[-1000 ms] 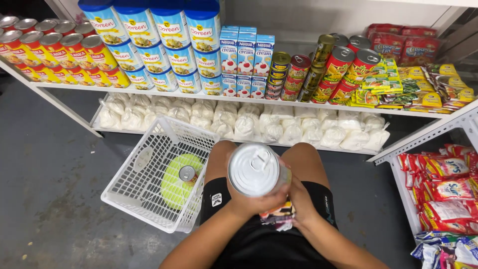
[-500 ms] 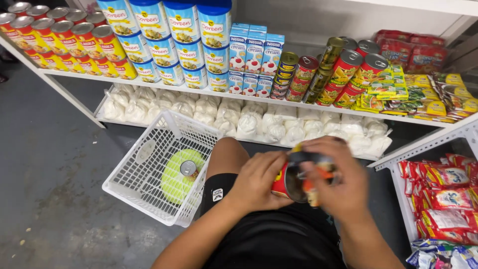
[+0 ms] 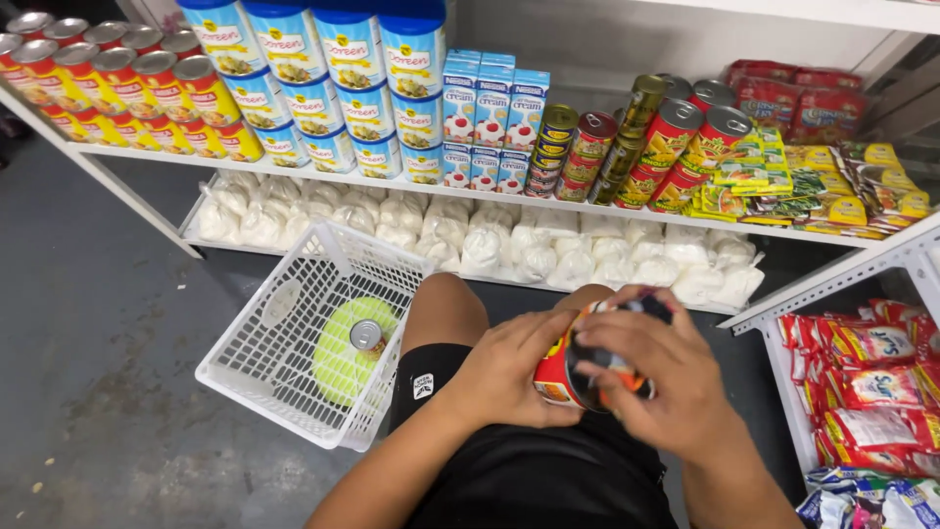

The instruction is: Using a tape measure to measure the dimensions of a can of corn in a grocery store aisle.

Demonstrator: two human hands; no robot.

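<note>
Gripping a red and yellow can [image 3: 560,377] over my lap, I have my left hand [image 3: 509,370] wrapped around its side and my right hand [image 3: 666,377] closed over its end, so most of the can is hidden. Beside my left knee, a white wire basket [image 3: 257,343] sits on the grey floor [image 3: 88,323], carrying a green-lidded jar [image 3: 354,345] near its right wall.
</note>
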